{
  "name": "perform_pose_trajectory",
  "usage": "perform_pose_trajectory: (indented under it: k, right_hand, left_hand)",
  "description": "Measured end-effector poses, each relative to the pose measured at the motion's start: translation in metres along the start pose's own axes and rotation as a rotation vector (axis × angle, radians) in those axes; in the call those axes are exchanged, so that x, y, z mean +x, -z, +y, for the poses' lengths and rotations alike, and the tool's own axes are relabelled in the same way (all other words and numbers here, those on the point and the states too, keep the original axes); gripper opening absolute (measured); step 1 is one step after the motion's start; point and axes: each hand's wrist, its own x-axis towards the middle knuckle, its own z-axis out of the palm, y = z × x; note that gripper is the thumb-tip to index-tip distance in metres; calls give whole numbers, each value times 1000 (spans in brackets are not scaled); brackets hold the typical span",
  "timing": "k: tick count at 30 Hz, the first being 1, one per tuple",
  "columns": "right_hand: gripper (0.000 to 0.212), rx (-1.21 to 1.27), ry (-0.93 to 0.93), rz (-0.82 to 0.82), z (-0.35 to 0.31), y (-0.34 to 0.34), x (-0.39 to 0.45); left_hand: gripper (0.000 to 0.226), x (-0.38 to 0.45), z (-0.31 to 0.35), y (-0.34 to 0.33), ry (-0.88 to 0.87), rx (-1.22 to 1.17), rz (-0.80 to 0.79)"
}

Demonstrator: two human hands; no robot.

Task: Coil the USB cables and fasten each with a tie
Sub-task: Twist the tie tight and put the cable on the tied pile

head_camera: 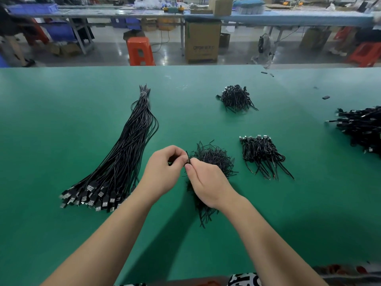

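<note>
Here, head view: left hand (165,170) and right hand (208,182) both pinching a thin black tie (187,157) above the tie pile (212,159) on the green table (61,120). Probably light, bendy, slippery; best gripped near its ends. Uncoiled USB cables (123,153) just left.

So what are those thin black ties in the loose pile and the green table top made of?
Thin black ties: probably plastic-coated wire; they keep kinks and bends.
Green table top: looks like a matte rubber or vinyl mat, smooth with soft glare.
</note>
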Motion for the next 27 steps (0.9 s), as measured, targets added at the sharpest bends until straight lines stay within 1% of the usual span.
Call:
perform_pose_trajectory:
  k: [3,6,8,12,14,18,20,22,25,27]
  right_hand:
    - [26,-213,99,-15,0,0,-1]
    - [28,-321,159,-24,1,-2,-2]
    - [30,-365,180,-25,1,-3,-3]
    - [30,-397,185,-6,2,-6,-2]
    - [29,-402,175,6,1,-7,0]
    - [25,-449,189,69,-1,-7,3]
    - [27,-502,186,34,-1,-8,4]
    - [27,-553,201,24,0,-10,4]
    - [25,-614,201,66,-3,-9,4]
    - [29,-654,188,98,-6,-11,4]
  left_hand:
    - [14,3,-5,3,154,-95,-113]
    - [14,6,-9,11,213,-123,-215]
    - [11,9,-12,16,222,-79,-200]
    - [25,8,-13,16,186,29,-91]
    - [27,6,-10,15,143,75,-64]
    - [43,4,-3,15,114,145,-51]
    - [38,3,-1,16,86,209,-92]
    - [24,4,1,20,72,275,-138]
    - [14,4,4,22,50,421,-188]
    - [12,3,6,19,-6,565,-167]
